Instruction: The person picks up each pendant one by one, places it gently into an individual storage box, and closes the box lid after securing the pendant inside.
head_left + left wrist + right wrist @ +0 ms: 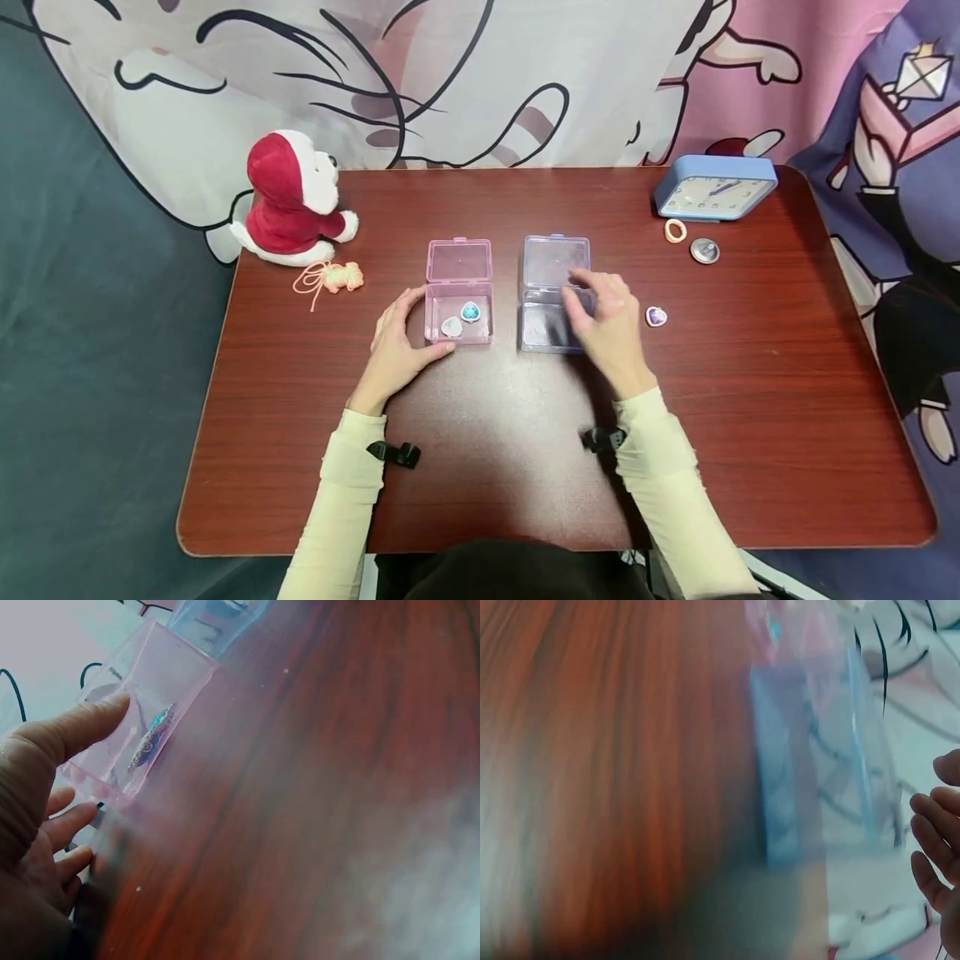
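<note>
A see-through pink box (459, 333) stands on the table with its lid raised toward the back. Inside it lie a small blue gem-like piece (470, 312) and a whitish one (452, 327). My left hand (397, 346) is at the box's left side, its thumb by the front edge and its fingers by the back left corner. To the right is a see-through bluish box (543, 337), lid also up. My right hand (611, 325) hovers over that box's right part, fingers loosely bent with nothing seen between them. A purple gem-like piece (656, 316) lies beside this hand.
At the back left sits a plush toy (288, 200) in red, with a peach yarn bundle (341, 277) before it. A blue clock (716, 187) stands at the back right; near it lie a pale ring (675, 231) and a round silver piece (705, 251).
</note>
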`<state>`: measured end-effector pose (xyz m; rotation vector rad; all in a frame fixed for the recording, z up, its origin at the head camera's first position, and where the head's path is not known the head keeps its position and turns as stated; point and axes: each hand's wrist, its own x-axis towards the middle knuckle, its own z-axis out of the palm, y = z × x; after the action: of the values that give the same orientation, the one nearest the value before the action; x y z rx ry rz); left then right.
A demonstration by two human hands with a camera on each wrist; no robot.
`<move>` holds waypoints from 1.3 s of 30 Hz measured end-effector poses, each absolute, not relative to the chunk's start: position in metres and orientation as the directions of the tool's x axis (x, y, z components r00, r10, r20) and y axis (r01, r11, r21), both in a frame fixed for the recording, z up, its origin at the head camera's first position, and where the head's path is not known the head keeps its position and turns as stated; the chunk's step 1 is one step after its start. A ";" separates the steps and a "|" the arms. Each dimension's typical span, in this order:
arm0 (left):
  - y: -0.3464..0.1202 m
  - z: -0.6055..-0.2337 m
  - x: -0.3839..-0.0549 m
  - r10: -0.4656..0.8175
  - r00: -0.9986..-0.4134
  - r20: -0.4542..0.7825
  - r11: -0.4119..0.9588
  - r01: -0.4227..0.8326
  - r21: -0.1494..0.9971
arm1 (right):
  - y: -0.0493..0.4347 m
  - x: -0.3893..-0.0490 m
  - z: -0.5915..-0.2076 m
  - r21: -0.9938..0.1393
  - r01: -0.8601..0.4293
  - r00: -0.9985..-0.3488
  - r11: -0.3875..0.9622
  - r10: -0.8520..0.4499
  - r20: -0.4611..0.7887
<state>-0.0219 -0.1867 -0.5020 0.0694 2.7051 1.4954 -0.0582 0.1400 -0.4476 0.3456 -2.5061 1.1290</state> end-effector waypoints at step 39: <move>-0.063 -0.456 -0.033 0.348 -0.924 0.157 0.598 0.348 0.722 | 0.240 -0.024 -0.517 -0.679 -0.021 -0.927 0.734 0.241 0.289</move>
<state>-0.0332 -0.0634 -0.4556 0.6109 2.8079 1.2683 -0.0236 0.2397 -0.5175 -0.1703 -2.5780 1.0155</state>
